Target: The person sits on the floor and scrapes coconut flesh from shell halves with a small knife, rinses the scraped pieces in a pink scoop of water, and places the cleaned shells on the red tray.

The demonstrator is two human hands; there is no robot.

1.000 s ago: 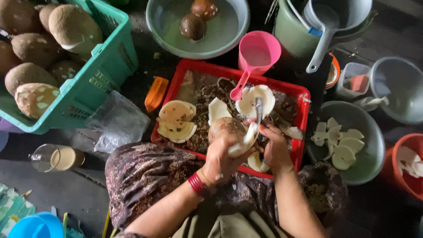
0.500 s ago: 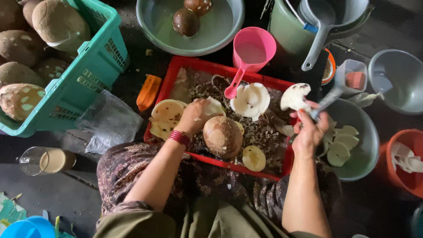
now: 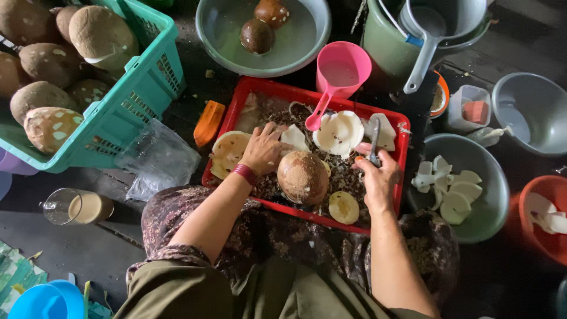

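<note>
Head view looks straight down on a red tray (image 3: 248, 94) resting across the person's lap, and everything else sits around that tray. Inside it, near the middle of its near half, stands a brown coconut (image 3: 303, 176) on a bed of dark shavings. The left hand (image 3: 263, 149) reaches into the tray from its near left edge, forearm angled inward, a red band at the wrist; its fingers are curled down and bunched over a white coconut piece (image 3: 293, 137) just left of the coconut, though whether they grip it cannot be told. The right hand (image 3: 378, 177) comes in over the tray's near right rim, wrist bent, fist closed around the handle of a small knife (image 3: 374, 140) whose blade points away toward the tray's far side. A round cut slice (image 3: 344, 207) lies in the tray's near right corner, beside that hand. A pink scoop (image 3: 339, 77) leans on the tray's far rim. Right of the tray a green bowl (image 3: 499, 201) holds white coconut pieces; left of it stands a teal basket (image 3: 142, 100) filled with whole coconuts, and beyond the far rim a basin (image 3: 307, 47) holds two dark ones.
</note>
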